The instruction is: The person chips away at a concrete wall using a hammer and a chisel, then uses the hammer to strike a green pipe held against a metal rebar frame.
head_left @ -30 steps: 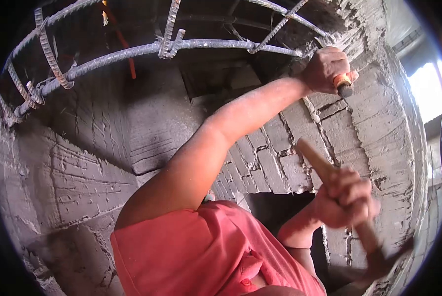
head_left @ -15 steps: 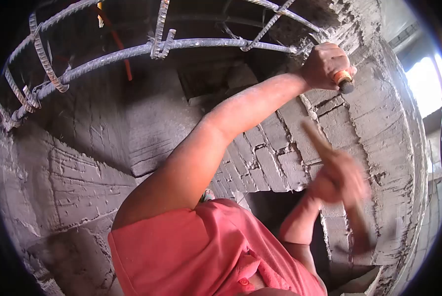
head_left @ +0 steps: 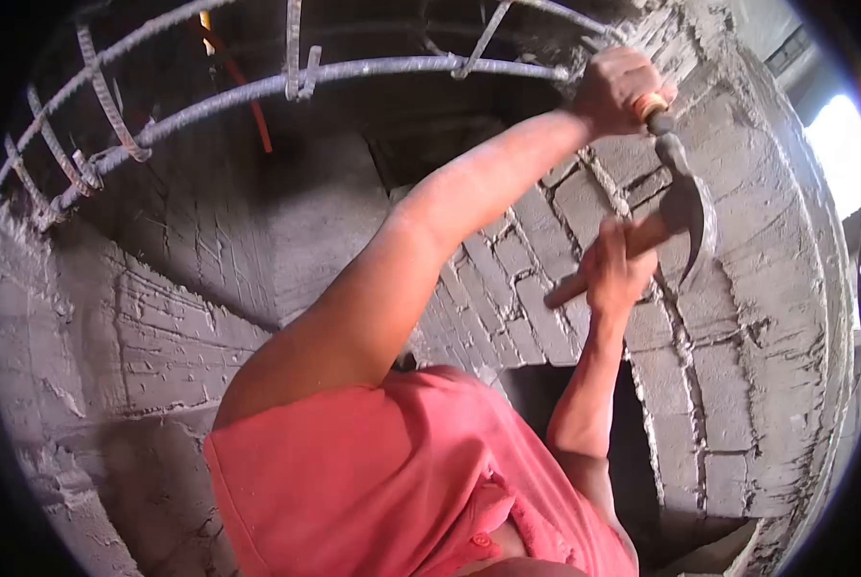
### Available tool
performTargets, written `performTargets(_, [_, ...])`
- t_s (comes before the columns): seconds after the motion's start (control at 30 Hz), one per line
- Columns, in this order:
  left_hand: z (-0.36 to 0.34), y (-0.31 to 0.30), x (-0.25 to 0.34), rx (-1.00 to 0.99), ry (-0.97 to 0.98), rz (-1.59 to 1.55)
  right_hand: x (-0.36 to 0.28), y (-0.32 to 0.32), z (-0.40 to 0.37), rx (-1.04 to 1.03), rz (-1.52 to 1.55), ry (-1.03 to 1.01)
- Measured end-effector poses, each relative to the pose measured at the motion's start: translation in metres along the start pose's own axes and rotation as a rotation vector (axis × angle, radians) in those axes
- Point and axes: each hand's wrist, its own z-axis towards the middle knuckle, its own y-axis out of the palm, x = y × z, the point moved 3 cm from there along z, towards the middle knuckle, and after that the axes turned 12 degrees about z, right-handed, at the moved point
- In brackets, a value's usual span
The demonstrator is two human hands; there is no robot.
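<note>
My left hand point(head_left: 623, 88) is wrapped around a chisel point(head_left: 652, 104), up against the rough wall beside the ends of the rebar. The chisel's orange collar and dark butt end stick out below the fist; its tip is hidden behind the hand. Lower down, my right hand point(head_left: 619, 271) grips the wooden handle of a hammer point(head_left: 685, 207), which looks like a claw hammer. Its striking face is at the chisel's butt, touching or almost touching, and its curved claw points downward.
A cage of ribbed rebar point(head_left: 373, 67) arcs across the top. Grey block wall point(head_left: 507, 308) with rough mortar joints spans the middle and right. A dark opening point(head_left: 536, 389) lies behind my right forearm. Bright light enters through a gap point(head_left: 842, 144) at far right.
My right hand has swung the hammer up from low beside the wall to the chisel's butt. The left hand keeps its hold on the chisel; the view has shifted slightly.
</note>
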Motion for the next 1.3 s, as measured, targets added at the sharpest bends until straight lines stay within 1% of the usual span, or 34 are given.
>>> performTargets(0.03, [0.006, -0.004, 0.01, -0.246, 0.066, 0.279, -0.017, 0.006, -0.005, 0.025, 0.044, -0.106])
performTargets(0.07, [0.001, 0.0, 0.001, 0.006, -0.035, -0.064, -0.034, 0.008, -0.019, 0.059, 0.09, -0.184])
performTargets(0.1, [-0.004, 0.001, 0.006, -0.01, -0.023, -0.056, -0.047, 0.004, -0.021, 0.017, 0.174, -0.394])
performTargets(0.13, [-0.002, 0.002, 0.006, -0.018, 0.011, -0.048, -0.064, -0.001, -0.026, 0.036, 0.05, -0.559])
performTargets(0.2, [-0.005, 0.003, 0.007, -0.049, 0.014, -0.052, -0.089, -0.005, -0.028, -0.148, 0.553, -0.654])
performTargets(0.23, [-0.003, 0.003, 0.007, -0.039, 0.03, -0.033, -0.081, -0.006, -0.021, -0.277, 0.686, -0.591])
performTargets(0.27, [-0.002, 0.002, 0.009, -0.026, 0.044, -0.016, -0.069, 0.005, -0.015, -0.156, 0.285, -0.806])
performTargets(0.3, [0.004, -0.003, 0.012, -0.011, 0.048, -0.048, -0.043, -0.002, 0.0, -0.092, -0.493, -0.955])
performTargets(0.33, [0.001, -0.001, 0.0, -0.009, 0.059, -0.044, 0.005, -0.011, 0.018, -0.144, -0.363, -0.313])
performTargets(0.37, [-0.018, 0.002, -0.021, -0.012, 0.004, 0.065, -0.001, 0.003, 0.019, -0.081, -0.123, 0.024])
performTargets(0.4, [-0.031, 0.004, -0.037, -0.006, -0.037, 0.173, -0.008, 0.002, 0.018, -0.181, -0.203, 0.033])
performTargets(0.43, [-0.029, -0.002, -0.046, -0.036, -0.052, 0.18, -0.006, 0.0, 0.015, -0.145, -0.084, -0.026])
performTargets(0.47, [-0.027, -0.011, -0.037, -0.075, -0.078, 0.183, 0.005, -0.008, -0.001, -0.105, 0.032, -0.071])
performTargets(0.5, [-0.023, -0.013, -0.021, -0.159, -0.043, 0.254, 0.016, -0.02, -0.007, -0.109, 0.041, -0.291])
performTargets(0.53, [-0.017, -0.018, 0.003, -0.274, -0.021, 0.257, 0.023, -0.032, -0.013, -0.108, 0.048, -0.504])
performTargets(0.57, [-0.028, -0.01, 0.009, -0.297, 0.016, 0.139, 0.016, -0.032, -0.02, -0.096, 0.163, -0.541])
performTargets(0.6, [-0.015, -0.011, 0.03, -0.21, 0.095, 0.026, 0.006, -0.033, -0.028, -0.087, 0.274, -0.576])
performTargets(0.63, [-0.009, -0.014, 0.043, -0.24, 0.104, 0.024, 0.002, -0.037, -0.034, -0.078, 0.343, -0.533])
performTargets(0.67, [-0.002, -0.015, 0.05, -0.23, 0.119, -0.046, 0.001, -0.042, -0.037, -0.073, 0.414, -0.489])
performTargets(0.73, [0.016, -0.015, 0.061, -0.187, 0.153, -0.09, 0.007, -0.052, -0.035, -0.085, 0.527, -0.328])
performTargets(0.77, [0.025, -0.013, 0.062, -0.177, 0.153, -0.07, 0.011, -0.057, -0.031, -0.05, 0.565, -0.249])
performTargets(0.8, [0.033, -0.008, 0.064, -0.166, 0.151, -0.053, 0.007, -0.059, -0.025, -0.075, 0.597, -0.2])
performTargets(0.83, [0.043, -0.001, 0.065, -0.1, 0.166, -0.064, 0.003, -0.063, -0.018, -0.067, 0.618, -0.172])
performTargets(0.87, [0.051, 0.005, 0.068, -0.094, 0.164, -0.056, -0.001, -0.066, -0.011, -0.061, 0.634, -0.141])
performTargets(0.9, [0.062, 0.008, 0.072, -0.033, 0.167, -0.023, -0.005, -0.069, -0.003, -0.104, 0.66, -0.19])
performTargets(0.97, [0.077, 0.01, 0.073, 0.067, 0.18, 0.046, -0.012, -0.075, 0.008, -0.102, 0.701, -0.198])
performTargets(1.0, [0.08, 0.013, 0.067, 0.086, 0.19, 0.06, -0.016, -0.076, 0.012, -0.104, 0.724, -0.211])
performTargets(1.07, [0.082, 0.012, 0.05, 0.075, 0.146, 0.177, -0.023, -0.08, 0.013, -0.09, 0.68, -0.245])
performTargets(1.1, [0.081, 0.017, 0.037, 0.188, 0.059, 0.053, -0.025, -0.08, 0.013, -0.073, 0.675, -0.248])
performTargets(1.13, [0.078, 0.014, 0.023, 0.147, 0.077, 0.069, -0.027, -0.08, 0.01, -0.055, 0.668, -0.251])
performTargets(1.2, [0.074, 0.016, 0.004, 0.172, 0.005, 0.041, -0.031, -0.076, 0.004, -0.064, 0.633, -0.262])
performTargets(1.23, [0.068, 0.018, -0.001, 0.187, 0.001, 0.041, -0.034, -0.074, 0.003, -0.07, 0.608, -0.269])
performTargets(1.3, [0.06, 0.02, -0.012, 0.173, -0.093, 0.094, -0.043, -0.064, 0.001, -0.085, 0.56, -0.282])
